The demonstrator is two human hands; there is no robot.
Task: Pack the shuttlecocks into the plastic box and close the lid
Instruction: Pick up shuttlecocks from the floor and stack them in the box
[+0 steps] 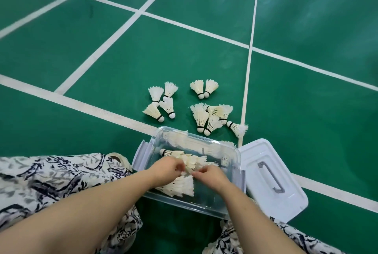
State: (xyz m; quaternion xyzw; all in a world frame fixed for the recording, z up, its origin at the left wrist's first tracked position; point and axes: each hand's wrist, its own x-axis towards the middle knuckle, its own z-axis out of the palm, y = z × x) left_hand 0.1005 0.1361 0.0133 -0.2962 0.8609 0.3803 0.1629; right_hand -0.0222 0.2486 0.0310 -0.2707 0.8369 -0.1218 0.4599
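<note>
Step in hand: packing — both hands are down inside the plastic box [235, 163], arranging shuttlecocks already laid there.
Left hand [168, 168]: over the middle of the box, fingers curled in on the feathers of a shuttlecock in the pile; it looks like a pinch, though the feathers hide the fingertips.
Right hand [211, 175]: just beside the left, at its 3 o'clock, fingers bent and nipping the feather edge of the same white cluster — whether both hands hold one shuttlecock or two I cannot tell.
Packed shuttlecocks [180, 187]: lying on their sides in the box, one with its cork [163, 152] pointing to 9 o'clock near the far-left corner.
Loose shuttlecocks: still on the floor [102, 53] beyond the box — a group of four [160, 101] at 11 o'clock, a pair [203, 88] at 12 o'clock, a heap of about six [214, 118] at 1 o'clock.
Lid [270, 178]: off, flat on the floor at the box's 3 o'clock, touching its right side, grey handle [271, 177] up.
Progress: roughly halfway, judging by what lies outside.
Next move: release the settled feathers, reach forward to the nearest heap, and gather lightly by the corks, since feathers crush easily.
After that: the lid needs lifting across and pressing down.
</note>
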